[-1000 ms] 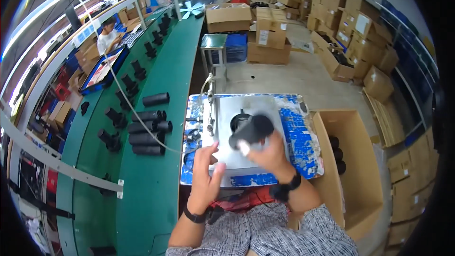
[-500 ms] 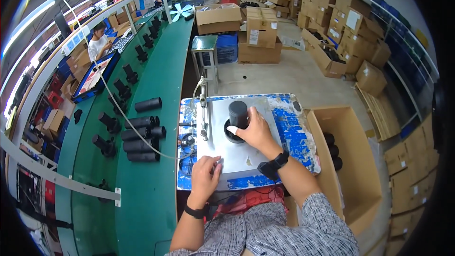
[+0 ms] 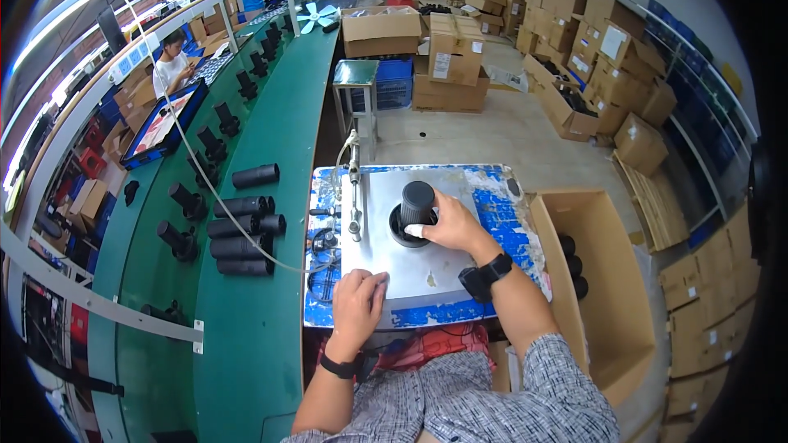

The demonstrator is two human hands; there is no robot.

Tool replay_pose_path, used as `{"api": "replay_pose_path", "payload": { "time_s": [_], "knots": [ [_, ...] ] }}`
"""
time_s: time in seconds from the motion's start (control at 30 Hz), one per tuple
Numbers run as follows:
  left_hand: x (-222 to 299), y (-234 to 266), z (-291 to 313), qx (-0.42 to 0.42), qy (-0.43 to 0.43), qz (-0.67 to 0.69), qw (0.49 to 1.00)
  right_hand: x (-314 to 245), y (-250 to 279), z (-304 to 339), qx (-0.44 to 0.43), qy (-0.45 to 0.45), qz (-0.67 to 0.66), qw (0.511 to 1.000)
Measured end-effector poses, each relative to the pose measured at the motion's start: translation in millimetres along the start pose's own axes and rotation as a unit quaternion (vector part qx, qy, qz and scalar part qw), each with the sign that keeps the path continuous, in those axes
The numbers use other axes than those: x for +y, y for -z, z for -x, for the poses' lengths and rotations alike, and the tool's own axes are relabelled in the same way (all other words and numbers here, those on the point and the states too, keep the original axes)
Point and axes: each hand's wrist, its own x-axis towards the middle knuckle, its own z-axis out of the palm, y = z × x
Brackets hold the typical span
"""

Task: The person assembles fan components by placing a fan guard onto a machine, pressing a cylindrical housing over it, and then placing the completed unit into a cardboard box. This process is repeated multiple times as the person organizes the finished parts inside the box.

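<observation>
My right hand is closed around a black ribbed cylinder with a wider round black base, its thumb low by the base and its fingers on the far right side. The cylinder tilts slightly on a metal plate that covers part of a worn blue-and-white table. Near the plate's front left edge rests my left hand, fingers loosely bent and thumb apart, holding nothing. A small metal cylinder fixture with an air hose stands along the plate's left side.
On the left, a green bench carries several black tubes and a row of upright black parts. An open carton with black cylinders inside stands at the right. Behind the table is a stool. Another person sits beyond the bench.
The black cylinder has leaned and shifted slightly to the right, my right hand moving with it. My left hand stays near the plate's front edge.
</observation>
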Motion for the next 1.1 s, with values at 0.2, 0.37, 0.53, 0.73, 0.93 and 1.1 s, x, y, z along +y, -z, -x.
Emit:
{"api": "replay_pose_path", "payload": {
  "time_s": [0.2,0.37,0.53,0.73,0.93,1.1],
  "knots": [
    [-1.2,1.5,0.9,0.007,0.001,-0.009,1.000,-2.6,-3.3,0.1,0.007,0.012,0.002,1.000],
    [4.4,-0.7,7.1,0.002,0.001,-0.020,1.000,-4.3,-8.8,10.7,0.033,0.003,0.003,0.999],
    [2.9,3.0,-2.4,-0.001,-0.010,-0.002,1.000,-4.6,-8.5,10.3,0.100,-0.005,0.011,0.995],
    [-57.5,17.4,-56.5,0.107,0.034,0.064,0.992,-3.6,-0.7,23.3,0.099,-0.012,0.032,0.994],
    [-193.9,-0.3,-96.0,0.024,0.057,-0.116,0.991,-8.5,-11.7,28.7,0.113,-0.009,0.022,0.993],
    [-193.1,-14.6,-103.2,-0.118,0.140,-0.077,0.980,-6.3,-5.6,40.9,0.109,-0.033,0.036,0.993]
  ]
}}
